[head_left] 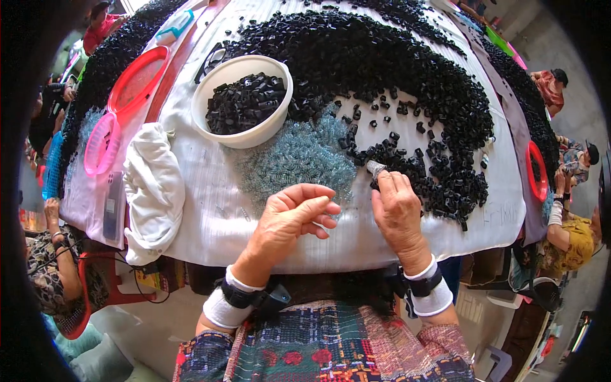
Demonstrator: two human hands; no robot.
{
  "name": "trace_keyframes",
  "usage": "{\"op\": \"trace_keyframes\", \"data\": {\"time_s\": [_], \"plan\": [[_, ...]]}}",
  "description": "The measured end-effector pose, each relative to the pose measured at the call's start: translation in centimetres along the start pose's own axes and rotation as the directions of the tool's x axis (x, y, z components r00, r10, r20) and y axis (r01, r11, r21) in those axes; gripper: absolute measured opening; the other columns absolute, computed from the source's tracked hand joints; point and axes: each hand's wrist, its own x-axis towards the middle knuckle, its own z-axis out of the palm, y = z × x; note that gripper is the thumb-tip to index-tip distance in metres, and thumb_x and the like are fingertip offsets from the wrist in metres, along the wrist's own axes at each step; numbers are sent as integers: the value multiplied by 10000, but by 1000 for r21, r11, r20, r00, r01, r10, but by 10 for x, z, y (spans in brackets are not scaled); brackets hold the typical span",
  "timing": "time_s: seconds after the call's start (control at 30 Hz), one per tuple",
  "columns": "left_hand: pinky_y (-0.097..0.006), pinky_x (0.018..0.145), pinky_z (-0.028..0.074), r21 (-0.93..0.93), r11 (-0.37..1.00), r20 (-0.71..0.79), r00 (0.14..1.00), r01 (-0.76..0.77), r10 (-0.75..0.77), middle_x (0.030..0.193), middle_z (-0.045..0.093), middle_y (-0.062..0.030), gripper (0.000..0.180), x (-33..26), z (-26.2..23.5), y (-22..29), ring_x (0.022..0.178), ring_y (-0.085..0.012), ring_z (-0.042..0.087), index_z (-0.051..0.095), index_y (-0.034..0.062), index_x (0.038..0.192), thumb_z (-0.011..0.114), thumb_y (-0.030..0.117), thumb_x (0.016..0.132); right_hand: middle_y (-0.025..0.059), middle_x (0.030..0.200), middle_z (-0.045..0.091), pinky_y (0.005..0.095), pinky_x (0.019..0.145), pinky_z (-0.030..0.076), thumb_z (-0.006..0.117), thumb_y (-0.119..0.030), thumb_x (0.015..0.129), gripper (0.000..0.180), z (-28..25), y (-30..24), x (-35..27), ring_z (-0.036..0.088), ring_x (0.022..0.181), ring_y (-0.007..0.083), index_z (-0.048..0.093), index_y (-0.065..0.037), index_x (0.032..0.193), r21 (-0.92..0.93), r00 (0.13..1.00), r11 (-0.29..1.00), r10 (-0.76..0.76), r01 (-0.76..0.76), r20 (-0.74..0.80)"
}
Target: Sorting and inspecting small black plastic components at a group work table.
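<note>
Where the white cloth covers the table, two hands are seen side by side near its front edge. A small black cap with a pale, shiny tip is pinched by the right hand. The fingers are closed tight around it, so only its top end can be seen. Its long side is tilted, and its pale tip is pointed up and to the left, away from the person. It is held just above the cloth, at the edge of the loose black caps and right beside the pile of tiny clear springs.

The left hand is kept half curled, with the thumb and the fingers bent toward each other but not shut. It cannot be told whether something very small is held between them. The fingertips are placed close to the lower edge of the springs, and the two hands are kept near each other without touching.

A big curved heap of black caps is spread across the far side of the table. A white bowl filled with more black caps is set to the left of the springs. A bunched white rag is laid near the left edge, and pink and red baskets are set beyond it.
</note>
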Motion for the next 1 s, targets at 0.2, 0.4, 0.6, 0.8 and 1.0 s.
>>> {"op": "trace_keyframes", "data": {"time_s": [0.2,0.4,0.6,0.8,1.0], "plan": [[-265,654,551,24,1000,59,998,20,-21,1012,647,-126,203,10,16,-10,798,-164,658,567,25,1074,595,122,898,176,840,517,433,670,452,654,31,661,341,-14,-28,-11,527,774,349,506,16,968,304,995,952,59,-32,-80],[-246,644,547,80,997,26,999,-21,19,957,658,-121,201,9,13,-15,774,-149,654,578,-3,1023,631,122,875,191,917,545,412,718,467,637,18,677,397,-23,-52,-8,542,839,354,509,31,1053,387,996,920,-36,65,-83],[-268,636,546,-29,997,-30,997,-78,78,902,650,-126,178,4,12,-6,745,-158,643,577,-8,1041,563,103,902,142,859,589,328,615,483,572,35,777,351,-4,6,-6,590,698,229,547,0,1126,402,993,916,56,-9,-106],[-265,625,547,7,998,-1,998,-63,63,910,653,-119,220,-1,9,-8,747,-142,635,596,-7,1092,579,84,893,207,884,590,386,698,510,490,-11,837,235,-33,35,4,612,757,344,516,34,1066,406,925,834,301,-373,230],[-262,610,552,36,999,-11,1000,-28,28,905,654,-114,206,-1,9,-7,737,-140,631,600,-6,1072,596,77,883,216,1028,578,415,871,443,492,-2,803,301,-23,31,8,538,963,373,499,56,1098,235,996,972,-4,-18,91]]}}
